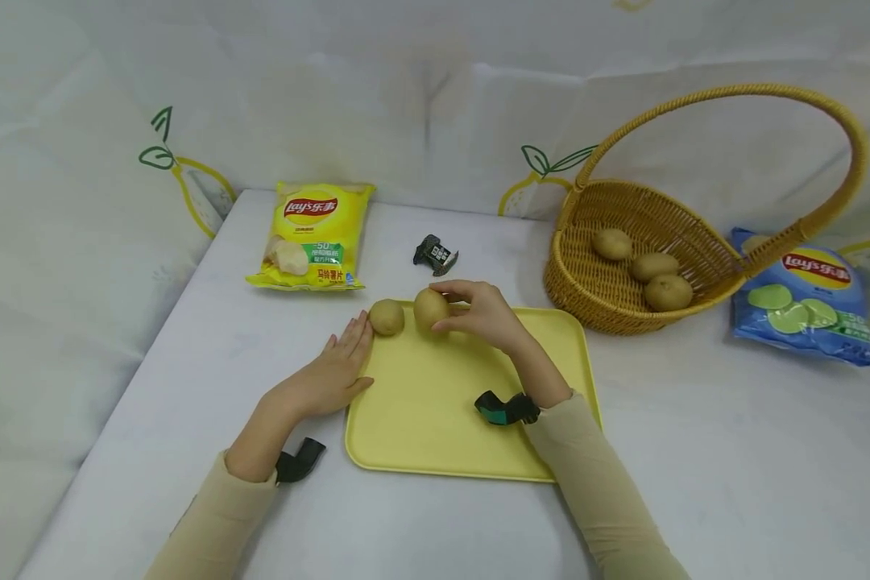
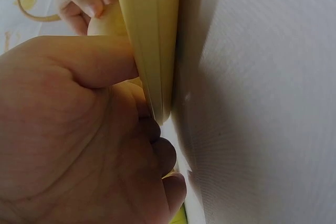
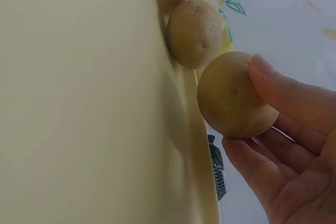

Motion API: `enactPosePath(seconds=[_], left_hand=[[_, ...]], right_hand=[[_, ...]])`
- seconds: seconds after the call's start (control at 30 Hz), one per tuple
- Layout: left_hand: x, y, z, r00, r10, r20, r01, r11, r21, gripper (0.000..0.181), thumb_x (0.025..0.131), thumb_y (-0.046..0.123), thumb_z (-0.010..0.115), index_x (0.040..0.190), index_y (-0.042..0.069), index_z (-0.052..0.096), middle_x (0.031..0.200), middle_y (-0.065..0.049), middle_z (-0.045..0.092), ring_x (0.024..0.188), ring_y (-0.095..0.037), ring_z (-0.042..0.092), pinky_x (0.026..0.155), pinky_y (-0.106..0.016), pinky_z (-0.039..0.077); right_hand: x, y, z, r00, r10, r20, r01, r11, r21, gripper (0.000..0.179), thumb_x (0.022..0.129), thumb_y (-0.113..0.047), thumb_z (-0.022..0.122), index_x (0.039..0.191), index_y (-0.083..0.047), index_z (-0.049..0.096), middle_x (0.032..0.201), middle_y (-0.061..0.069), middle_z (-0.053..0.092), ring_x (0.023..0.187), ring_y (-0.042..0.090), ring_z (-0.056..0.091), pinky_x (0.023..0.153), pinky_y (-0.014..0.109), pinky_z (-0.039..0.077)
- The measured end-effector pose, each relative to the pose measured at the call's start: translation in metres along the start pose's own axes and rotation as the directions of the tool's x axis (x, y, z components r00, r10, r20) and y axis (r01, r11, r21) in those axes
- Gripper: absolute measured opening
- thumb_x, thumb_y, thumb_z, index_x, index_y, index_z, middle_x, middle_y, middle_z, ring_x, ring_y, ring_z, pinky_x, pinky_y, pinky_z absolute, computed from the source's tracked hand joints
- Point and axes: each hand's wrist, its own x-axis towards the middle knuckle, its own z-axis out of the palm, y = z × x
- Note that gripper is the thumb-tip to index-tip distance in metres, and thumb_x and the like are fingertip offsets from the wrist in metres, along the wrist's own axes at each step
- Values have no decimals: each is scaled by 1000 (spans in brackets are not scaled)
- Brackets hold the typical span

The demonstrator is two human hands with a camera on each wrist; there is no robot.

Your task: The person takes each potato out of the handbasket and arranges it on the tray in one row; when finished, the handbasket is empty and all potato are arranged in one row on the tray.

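Observation:
Between the thumb and fingers of my right hand (image 1: 482,314) is a potato (image 1: 431,309), held at the far rim of the yellow tray (image 1: 435,403). In the right wrist view this potato (image 3: 231,98) shows over the tray's edge. Another potato (image 1: 387,317) sits in the tray's far left corner. My left hand (image 1: 333,374) lies along the tray's left rim with fingers extended, fingertips right by the corner potato. The left wrist view has its thumb against the tray's side wall (image 2: 149,40).
A wicker basket (image 1: 609,314) with several potatoes and a tall handle stands at the back right. Behind it lies a blue chip bag (image 1: 805,298). A yellow chip bag (image 1: 315,234) and a small crumpled dark wrapper (image 1: 435,254) lie beyond the tray.

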Motion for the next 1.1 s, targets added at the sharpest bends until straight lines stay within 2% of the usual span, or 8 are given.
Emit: enactPosePath(seconds=[0.23,0.4,0.6,0.8,0.93,1.1], left_hand=[[0,-3,2,1000,-3,-2,3,1000,-2,70,98,14,47,144,-14,3,153,-27,-12,141,-38,-5,110,-57,7],[0,-5,3,1000,-9,-2,9,1000,-2,72,98,16,48,145,-13,1,153,-25,-13,141,-37,-6,110,-56,7],[1,-4,4,1000,-8,-1,8,1000,6,73,98,16,48,145,-13,1,153,-25,-14,141,-36,-7,110,-56,7],[1,-1,0,1000,0,-3,0,1000,-5,71,98,15,47,145,-14,2,153,-26,-12,141,-38,-5,110,-57,7],[1,-1,0,1000,-4,4,4,1000,-4,70,98,14,47,145,-14,3,153,-27,-12,141,-38,-5,110,-57,7],[1,-1,0,1000,-9,9,9,1000,-3,70,98,14,47,145,-14,3,153,-27,-12,141,-38,-6,110,-57,7]], right_hand=[[2,-1,8,998,50,30,-46,992,-119,59,73,-3,80,126,4,57,128,18,57,111,29,59,89,31,49],[2,1,7,995,86,55,-78,988,-133,61,75,-6,79,130,4,54,132,18,54,112,29,58,90,32,49],[1,4,1,996,75,43,-69,991,-112,55,78,-3,76,128,5,55,125,18,59,108,29,61,89,34,49],[1,7,1,996,94,3,-94,992,-86,46,79,-8,76,121,4,61,112,16,66,102,26,64,91,35,48],[2,8,4,994,106,-20,-107,992,-61,44,79,-8,76,119,4,63,110,16,67,100,25,65,88,33,49],[2,8,7,990,143,-14,-143,990,-17,42,79,-7,76,117,5,64,111,17,67,99,24,66,84,30,51]])
